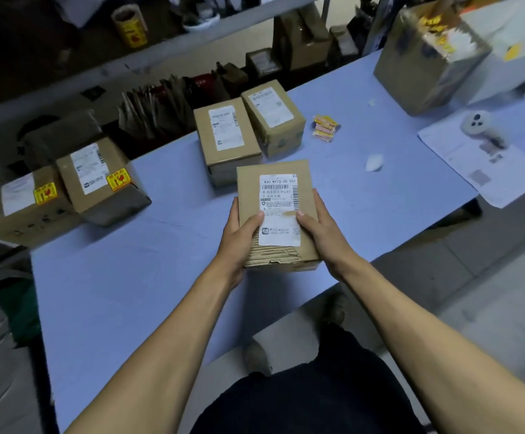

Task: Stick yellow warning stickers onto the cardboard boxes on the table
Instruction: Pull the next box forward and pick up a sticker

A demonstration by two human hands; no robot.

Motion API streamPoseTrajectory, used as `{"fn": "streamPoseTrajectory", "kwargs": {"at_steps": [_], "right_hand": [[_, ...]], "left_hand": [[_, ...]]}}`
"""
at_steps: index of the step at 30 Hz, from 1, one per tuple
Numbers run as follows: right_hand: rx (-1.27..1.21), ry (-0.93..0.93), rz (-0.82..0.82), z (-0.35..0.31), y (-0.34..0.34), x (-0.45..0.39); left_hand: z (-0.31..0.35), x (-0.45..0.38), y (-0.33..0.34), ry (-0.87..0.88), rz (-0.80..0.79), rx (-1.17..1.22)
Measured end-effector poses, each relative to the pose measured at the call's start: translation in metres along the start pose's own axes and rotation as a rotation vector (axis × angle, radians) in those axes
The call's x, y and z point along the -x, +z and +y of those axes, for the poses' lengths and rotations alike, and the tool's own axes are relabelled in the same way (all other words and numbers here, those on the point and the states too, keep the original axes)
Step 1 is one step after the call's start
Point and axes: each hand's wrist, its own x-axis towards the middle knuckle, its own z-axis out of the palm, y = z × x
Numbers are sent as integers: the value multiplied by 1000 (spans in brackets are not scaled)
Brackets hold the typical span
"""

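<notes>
Centrally, cardboard box: gripped at both sides by left hand and right hand; sticker stack well beyond box, rightward.

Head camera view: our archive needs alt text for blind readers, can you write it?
Both hands, left and right, hold a small cardboard box with a white shipping label over a blue table. Two boxes at left already carry yellow stickers; two behind do not, and a sticker pile lies nearby.

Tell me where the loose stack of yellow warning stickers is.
In the head view, the sticker stack lies on the blue table, far right of centre, just right of the rightmost unstickered box.
</notes>
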Motion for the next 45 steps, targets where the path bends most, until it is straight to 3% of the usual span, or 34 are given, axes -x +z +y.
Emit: {"fn": "streamPoseTrajectory", "kwargs": {"at_steps": [6,17,25,29,40,42,45], "right_hand": [[-28,19,13,-4,-72,-29],[29,120,-128,-20,-209,-93],[220,181,-229,-19,-211,-136],[309,142,-165,-23,-204,-150],[396,98,-104,-30,-198,-172],[421,99,-140,-30,-202,-177],[448,97,-174,-31,-212,-190]], "left_hand": [[-2,-39,70,-12,8,-56],[-15,-102,200,-104,147,-65],[-34,-131,197,-100,252,-116],[-46,-143,197,-158,326,-218],[-52,-170,191,-80,353,-397],[-51,-170,195,-81,386,-517],[-45,-175,197,3,377,-916]]}}
